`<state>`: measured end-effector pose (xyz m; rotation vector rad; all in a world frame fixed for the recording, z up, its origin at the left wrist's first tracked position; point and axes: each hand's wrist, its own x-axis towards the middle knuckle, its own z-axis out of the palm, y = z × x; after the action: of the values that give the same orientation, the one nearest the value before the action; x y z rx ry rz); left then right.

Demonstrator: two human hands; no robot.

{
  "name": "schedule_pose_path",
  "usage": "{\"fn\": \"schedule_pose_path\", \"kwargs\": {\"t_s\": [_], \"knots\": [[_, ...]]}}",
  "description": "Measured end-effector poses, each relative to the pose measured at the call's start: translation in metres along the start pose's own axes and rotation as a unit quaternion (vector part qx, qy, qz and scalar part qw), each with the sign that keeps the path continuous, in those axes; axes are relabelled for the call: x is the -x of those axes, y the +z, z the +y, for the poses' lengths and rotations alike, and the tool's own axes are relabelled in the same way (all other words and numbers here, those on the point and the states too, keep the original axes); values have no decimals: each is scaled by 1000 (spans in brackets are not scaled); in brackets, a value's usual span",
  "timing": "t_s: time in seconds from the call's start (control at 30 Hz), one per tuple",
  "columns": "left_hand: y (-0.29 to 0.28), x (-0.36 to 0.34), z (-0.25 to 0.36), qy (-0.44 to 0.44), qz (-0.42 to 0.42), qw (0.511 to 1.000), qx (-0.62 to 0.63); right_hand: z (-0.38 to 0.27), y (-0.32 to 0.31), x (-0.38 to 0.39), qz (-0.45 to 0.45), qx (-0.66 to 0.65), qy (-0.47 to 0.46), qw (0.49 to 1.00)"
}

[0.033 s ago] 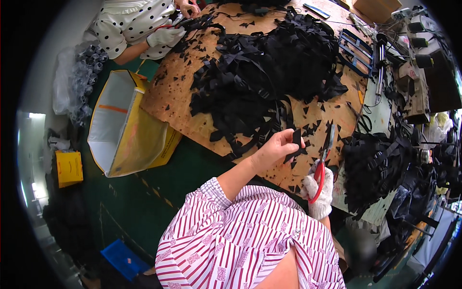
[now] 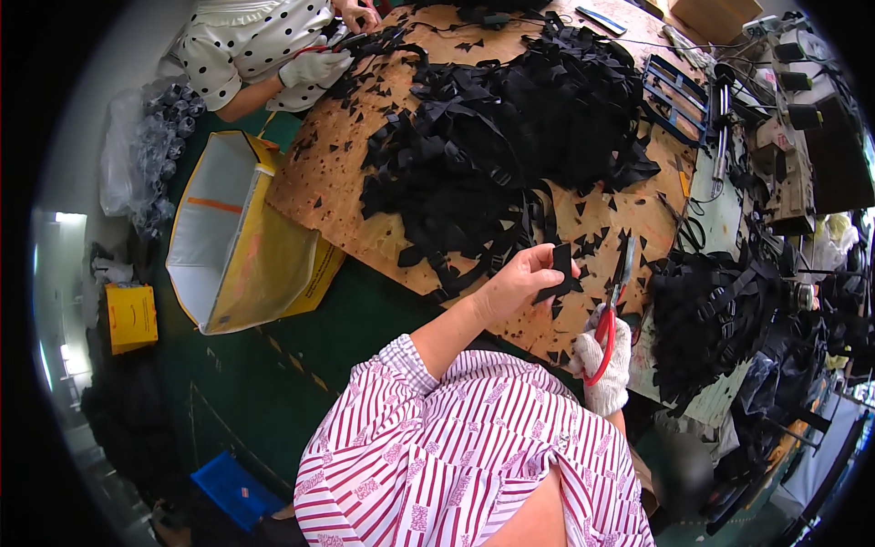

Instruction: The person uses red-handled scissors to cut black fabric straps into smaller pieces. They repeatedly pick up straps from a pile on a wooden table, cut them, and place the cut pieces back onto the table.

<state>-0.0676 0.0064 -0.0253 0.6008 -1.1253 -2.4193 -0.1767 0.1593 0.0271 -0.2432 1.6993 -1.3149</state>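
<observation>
Between the thumb and fingers of my bare left hand (image 2: 519, 286) is the end of a black webbing strap (image 2: 562, 264), held above the near edge of the wooden table (image 2: 314, 205). My right hand (image 2: 612, 369), in a white knit glove, grips red-handled scissors (image 2: 599, 351) with the blades pointing away from me. The blades lie to the right of the strap, apart from it. Small black triangular offcuts (image 2: 594, 239) are scattered around both hands. Just beyond my left hand, a large heap of black straps with buckles (image 2: 547, 109) covers the table's middle.
Another pile of black straps (image 2: 706, 319) lies at the right. A yellow bag (image 2: 301, 283) gapes at the table's left edge. Across at the far left, a co-worker's gloved hand (image 2: 314, 69) is near dark straps. A blue-black rack (image 2: 674, 100) sits far right.
The strap end in my left hand has turned slightly, showing more of its flat face. My right hand and the scissors look almost unmoved.
</observation>
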Motion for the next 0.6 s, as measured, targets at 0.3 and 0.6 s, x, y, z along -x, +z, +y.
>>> {"fn": "schedule_pose_path", "kwargs": {"t_s": [0.3,0.6], "knots": [[-19,-2,-17,19,-44,984,170,13,-7,4,11,14,7,1000],[-30,-7,-14,-48,81,995,-15,41,-27,3,-106,81,-29,991]]}}
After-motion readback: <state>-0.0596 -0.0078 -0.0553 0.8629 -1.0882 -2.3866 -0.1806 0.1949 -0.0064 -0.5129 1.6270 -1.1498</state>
